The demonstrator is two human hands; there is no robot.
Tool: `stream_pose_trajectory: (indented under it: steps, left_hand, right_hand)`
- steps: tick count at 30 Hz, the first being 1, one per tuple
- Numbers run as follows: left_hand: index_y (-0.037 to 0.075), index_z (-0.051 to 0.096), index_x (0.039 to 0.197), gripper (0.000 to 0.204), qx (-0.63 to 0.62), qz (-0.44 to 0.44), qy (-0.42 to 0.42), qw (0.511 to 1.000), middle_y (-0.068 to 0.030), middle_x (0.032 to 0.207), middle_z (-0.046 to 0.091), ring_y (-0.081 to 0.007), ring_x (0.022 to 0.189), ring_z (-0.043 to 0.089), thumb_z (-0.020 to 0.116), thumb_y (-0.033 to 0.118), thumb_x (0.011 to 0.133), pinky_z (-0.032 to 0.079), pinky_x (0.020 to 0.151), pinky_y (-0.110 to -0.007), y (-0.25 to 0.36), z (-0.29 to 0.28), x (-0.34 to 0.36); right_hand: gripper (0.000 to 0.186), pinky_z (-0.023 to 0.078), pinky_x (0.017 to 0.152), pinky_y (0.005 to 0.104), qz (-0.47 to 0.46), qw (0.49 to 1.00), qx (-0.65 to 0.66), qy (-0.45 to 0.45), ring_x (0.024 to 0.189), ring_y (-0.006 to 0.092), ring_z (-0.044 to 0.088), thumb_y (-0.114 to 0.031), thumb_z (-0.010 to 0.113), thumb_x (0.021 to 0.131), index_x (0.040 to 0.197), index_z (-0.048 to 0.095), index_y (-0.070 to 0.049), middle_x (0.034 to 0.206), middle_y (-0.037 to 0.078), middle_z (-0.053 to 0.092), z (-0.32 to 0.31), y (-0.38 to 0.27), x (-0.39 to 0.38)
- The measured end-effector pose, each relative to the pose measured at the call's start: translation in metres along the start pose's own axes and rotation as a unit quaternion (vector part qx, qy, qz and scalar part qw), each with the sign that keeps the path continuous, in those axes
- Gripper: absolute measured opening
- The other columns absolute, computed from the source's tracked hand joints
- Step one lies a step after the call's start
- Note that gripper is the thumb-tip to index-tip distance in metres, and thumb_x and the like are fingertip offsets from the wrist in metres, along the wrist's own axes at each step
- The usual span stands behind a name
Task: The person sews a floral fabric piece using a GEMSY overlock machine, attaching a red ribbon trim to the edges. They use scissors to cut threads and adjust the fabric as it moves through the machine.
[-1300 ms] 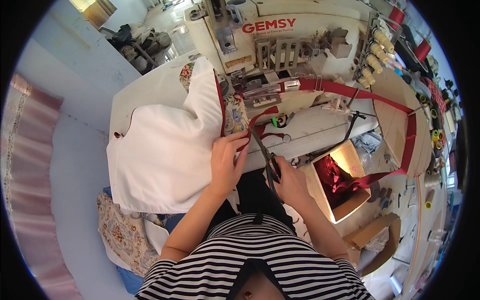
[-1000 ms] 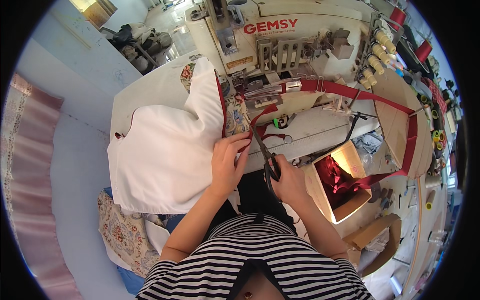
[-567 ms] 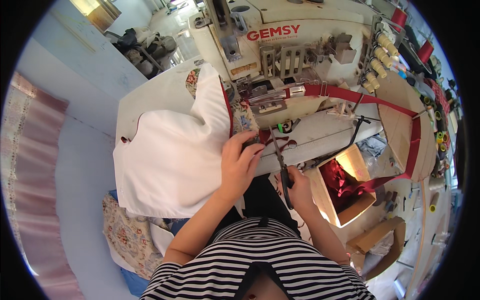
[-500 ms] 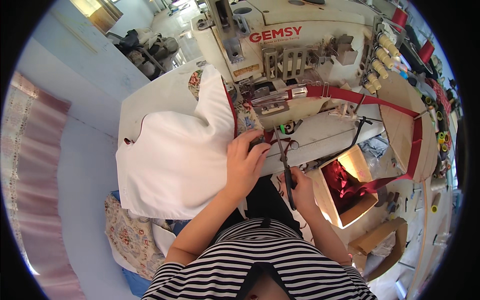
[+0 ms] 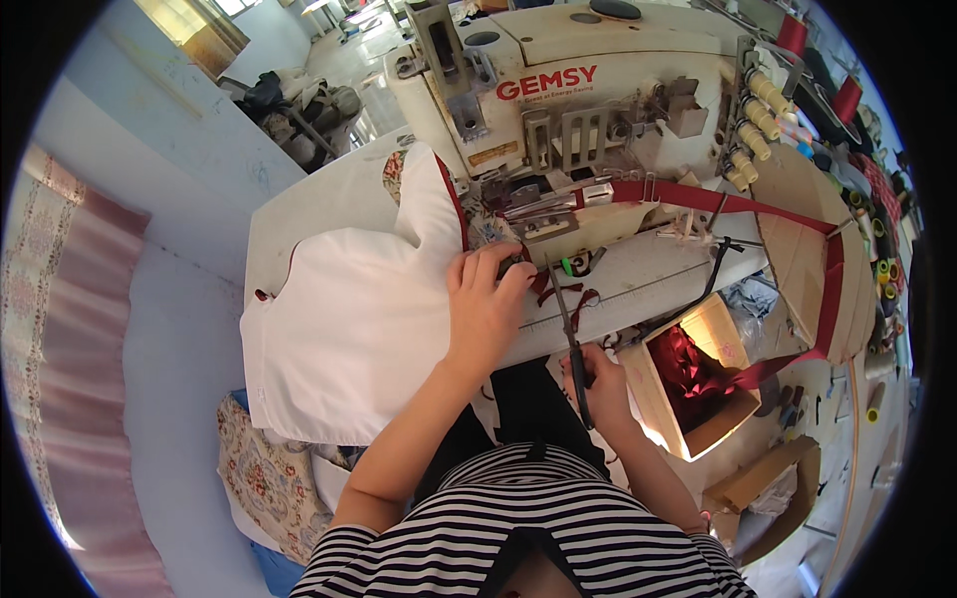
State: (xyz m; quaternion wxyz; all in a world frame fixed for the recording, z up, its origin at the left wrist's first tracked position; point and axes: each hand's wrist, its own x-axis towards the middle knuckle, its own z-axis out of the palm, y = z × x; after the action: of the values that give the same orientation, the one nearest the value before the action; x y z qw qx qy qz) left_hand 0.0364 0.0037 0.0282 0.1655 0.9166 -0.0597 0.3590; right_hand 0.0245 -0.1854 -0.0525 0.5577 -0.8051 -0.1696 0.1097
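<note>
A white fabric piece (image 5: 349, 329) with dark red binding along parts of its edge lies spread on the machine table, its floral side showing at a turned corner. My left hand (image 5: 485, 304) is at its right edge, fingers bent and closed on the cloth there; what is directly under the fingertips is partly hidden. My right hand (image 5: 606, 391) grips black-handled scissors (image 5: 575, 354), blades pointing away from me toward the left fingertips. Dark red binding scraps (image 5: 588, 299) lie just right of the blades. Behind them stands a sewing machine (image 5: 598, 120), with red binding tape (image 5: 688, 194) fed along its front.
An open cardboard box (image 5: 733, 414) of red tape stands lower right, another carton (image 5: 773, 493) beyond it. Thread cones (image 5: 847, 100) and a cardboard sheet (image 5: 797, 219) are on the right. Floral cloth (image 5: 264, 468) is piled lower left beside the wall.
The view has shifted slightly. My left hand stays at the fabric edge, its fingers drawn a little closer together. The scissors remain in my right hand, still pointing toward the left fingertips.
</note>
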Motion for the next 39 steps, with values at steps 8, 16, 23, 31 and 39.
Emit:
stream_pose_trajectory:
  steps: [8,16,23,31,39]
  left_hand:
    - [0.007,0.057,0.089,0.018,0.002,0.011,0.003,1.0,-0.006,0.1,0.056,-0.0268,0.091,0.052,0.063,0.002,0.073,0.039,0.083,-0.037,-0.023,0.001,0.014]
    - [0.008,0.057,0.088,0.021,-0.023,0.029,0.014,0.999,-0.005,0.096,0.056,-0.0251,0.088,0.053,0.063,0.001,0.069,0.043,0.076,-0.036,-0.031,-0.001,0.014]
    - [0.006,0.058,0.089,0.017,-0.061,0.04,0.011,0.997,-0.0062,0.097,0.058,-0.0266,0.093,0.054,0.062,0.001,0.073,0.044,0.078,-0.037,-0.038,-0.007,0.014]
    - [-0.003,0.059,0.095,0.015,-0.202,-0.171,0.015,0.964,-0.0119,0.102,0.061,-0.0259,0.079,0.062,0.048,0.005,0.089,0.048,0.07,-0.034,-0.052,-0.015,0.025]
    - [0.002,0.059,0.099,0.021,0.071,-0.166,-0.179,0.967,-0.0115,0.108,0.06,-0.032,0.081,0.062,0.056,0.012,0.08,0.049,0.07,-0.042,-0.1,-0.007,0.089]
  right_hand:
    - [0.022,0.047,0.054,0.0301,-0.024,1.0,-0.008,0.01,0.055,0.0227,0.06,-0.011,0.066,0.072,0.089,0.056,-0.003,0.064,0.011,0.059,0.005,0.008,-0.005]
    - [0.025,0.047,0.054,0.0354,-0.034,0.998,-0.045,-0.003,0.057,0.0301,0.059,-0.013,0.068,0.071,0.09,0.055,-0.003,0.065,0.013,0.059,0.001,0.008,-0.005]
    - [0.023,0.047,0.057,0.0411,-0.069,0.979,-0.189,0.019,0.063,0.035,0.061,-0.022,0.066,0.075,0.088,0.054,-0.007,0.064,0.014,0.061,-0.018,-0.035,0.018]
    - [0.029,0.049,0.061,0.0427,-0.101,0.931,-0.351,0.0,0.065,0.032,0.063,-0.023,0.068,0.073,0.09,0.05,-0.007,0.07,0.01,0.064,-0.034,-0.057,0.049]
    - [0.03,0.049,0.062,0.0424,-0.098,0.911,-0.395,-0.067,0.065,0.0327,0.063,-0.024,0.067,0.073,0.089,0.052,-0.003,0.072,0.011,0.065,-0.015,-0.086,0.051]
